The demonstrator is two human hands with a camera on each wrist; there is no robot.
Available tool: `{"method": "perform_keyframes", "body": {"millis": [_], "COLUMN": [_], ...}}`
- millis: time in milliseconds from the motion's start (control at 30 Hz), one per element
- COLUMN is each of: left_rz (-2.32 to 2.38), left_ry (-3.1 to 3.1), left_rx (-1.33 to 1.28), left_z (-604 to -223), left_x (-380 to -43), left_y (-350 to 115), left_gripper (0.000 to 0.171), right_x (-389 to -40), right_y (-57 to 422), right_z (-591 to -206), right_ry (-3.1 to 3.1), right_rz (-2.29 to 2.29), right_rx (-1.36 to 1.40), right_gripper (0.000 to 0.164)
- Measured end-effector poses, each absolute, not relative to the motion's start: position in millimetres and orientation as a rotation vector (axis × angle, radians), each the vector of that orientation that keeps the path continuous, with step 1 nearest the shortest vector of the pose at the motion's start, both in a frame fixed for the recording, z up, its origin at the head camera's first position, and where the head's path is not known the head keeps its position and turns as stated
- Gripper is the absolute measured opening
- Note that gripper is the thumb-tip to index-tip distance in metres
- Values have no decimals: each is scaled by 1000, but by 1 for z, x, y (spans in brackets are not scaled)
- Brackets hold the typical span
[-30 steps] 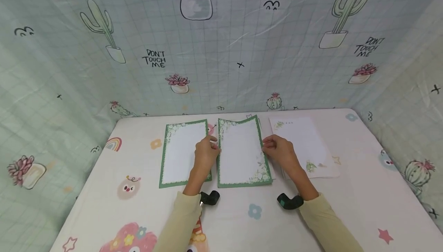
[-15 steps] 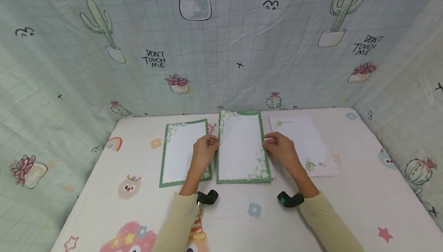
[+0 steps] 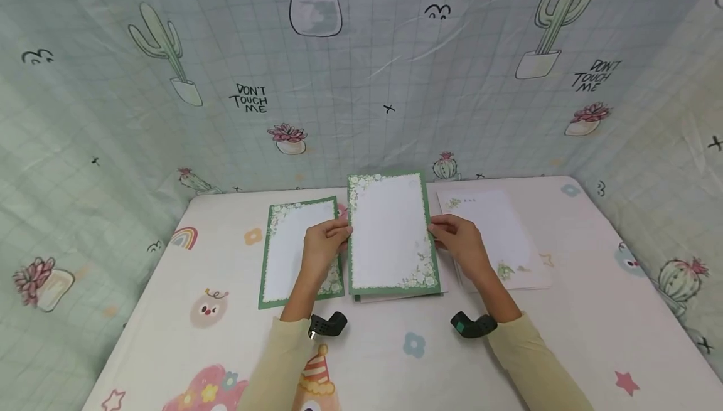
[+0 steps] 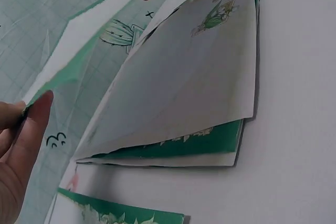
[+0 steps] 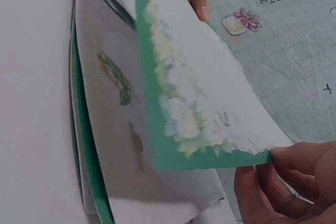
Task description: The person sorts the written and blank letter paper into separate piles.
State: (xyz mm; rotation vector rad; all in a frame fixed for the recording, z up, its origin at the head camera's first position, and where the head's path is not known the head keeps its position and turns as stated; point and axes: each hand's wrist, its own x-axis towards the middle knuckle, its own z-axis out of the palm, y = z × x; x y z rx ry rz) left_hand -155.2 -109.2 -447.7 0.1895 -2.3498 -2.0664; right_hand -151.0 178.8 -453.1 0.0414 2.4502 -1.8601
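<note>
A sheet of paper (image 3: pixel 390 229) with a green, flower-printed border is held up between both hands in the head view. My left hand (image 3: pixel 324 249) pinches its left edge and my right hand (image 3: pixel 459 241) pinches its right edge. In the right wrist view, thumb and fingers grip the sheet's green border (image 5: pixel 210 162), which is raised off the pile. Under it lies a stack of papers; its top sheet (image 4: pixel 184 77) is pale with a small leaf print, and a green-edged sheet (image 4: pixel 210 139) shows below that.
Another green-bordered sheet (image 3: pixel 299 248) lies flat to the left, partly behind the left forearm. To the right lies a pale stack of sheets (image 3: pixel 497 229) with leaf prints. A patterned cloth covers the table (image 3: pixel 565 336); a cactus-print curtain (image 3: pixel 361 72) hangs behind.
Both hands have raised the green-bordered sheet up off the middle stack and shifted it slightly left. The sheets beneath now show along its lower edge. The side sheets stay put.
</note>
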Motion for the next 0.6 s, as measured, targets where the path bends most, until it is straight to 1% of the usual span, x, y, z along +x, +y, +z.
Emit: {"method": "perform_keyframes", "body": {"millis": [233, 467, 600], "left_rz": [-2095, -2095, -2089], "left_ry": [-2338, -2330, -2285], "left_rx": [147, 181, 195], "left_z": [-447, -447, -446], "left_x": [-155, -149, -149], "left_y": [-114, -127, -136], "left_gripper": [25, 22, 21], "right_x": [-151, -148, -148], "right_y": [177, 168, 159], "right_z": [-451, -449, -447], "right_ry": [2461, 2413, 2390], "right_rz": [-1904, -1929, -1945], "right_rx": [43, 51, 10], "right_gripper": [32, 32, 31]}}
